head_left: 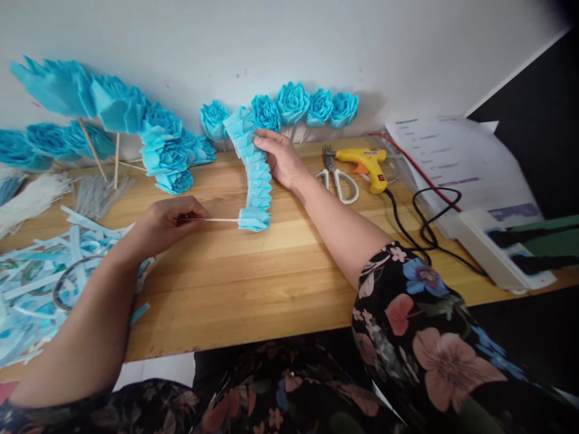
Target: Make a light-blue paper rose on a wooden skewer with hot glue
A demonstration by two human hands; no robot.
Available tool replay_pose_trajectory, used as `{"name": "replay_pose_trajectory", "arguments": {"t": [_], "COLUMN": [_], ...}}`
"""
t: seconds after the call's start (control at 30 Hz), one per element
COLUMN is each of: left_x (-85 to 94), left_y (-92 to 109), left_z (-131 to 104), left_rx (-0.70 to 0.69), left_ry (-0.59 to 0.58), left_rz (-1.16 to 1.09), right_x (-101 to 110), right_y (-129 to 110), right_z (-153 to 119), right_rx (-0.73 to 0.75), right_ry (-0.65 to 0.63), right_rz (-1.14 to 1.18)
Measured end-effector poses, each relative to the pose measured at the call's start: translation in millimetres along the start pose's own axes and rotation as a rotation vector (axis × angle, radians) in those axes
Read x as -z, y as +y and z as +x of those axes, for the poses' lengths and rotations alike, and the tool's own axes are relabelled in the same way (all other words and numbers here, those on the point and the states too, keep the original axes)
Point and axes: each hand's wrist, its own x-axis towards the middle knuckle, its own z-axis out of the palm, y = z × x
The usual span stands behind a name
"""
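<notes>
My left hand (174, 223) pinches a thin wooden stick (222, 220) that lies level and points right. Its far end goes into the lower, rolled end of a pleated blue paper strip (257, 178). That strip stretches upward and away from the stick in overlapping folds. Near its upper end, my right hand (281, 154) grips the strip's right edge between thumb and fingers; the fingertips are partly hidden behind the paper. Just behind stand several finished blue paper roses (294, 103) against the wall.
White-handled scissors (337, 178) and a yellow glue gun (368, 166) lie right, its black cord running to a power strip (497, 250). Printed papers (461, 163) sit behind. More blue paper flowers (120, 102) on sticks fill the left back; paper scraps (40, 289) pile at left.
</notes>
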Motion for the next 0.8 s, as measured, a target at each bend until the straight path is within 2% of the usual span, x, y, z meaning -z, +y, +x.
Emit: {"name": "replay_pose_trajectory", "arguments": {"t": [0.13, 0.33, 0.8], "left_x": [1.0, -4.5, -5.1], "left_y": [-1.5, -4.1, -4.5], "left_z": [-0.7, 2.1, 3.0], "left_rx": [-0.007, 0.105, 0.065], "left_ry": [-0.023, -0.127, -0.101], "left_rz": [-0.006, -0.021, 0.014], "right_x": [-3.5, -1.2, 2.8], "right_y": [-6.3, 0.8, 5.7], "right_z": [-4.1, -2.4, 0.4], "right_rx": [-0.029, -0.081, -0.044], "right_ry": [0.0, -0.033, -0.046], "right_rz": [0.028, -0.024, -0.081]}}
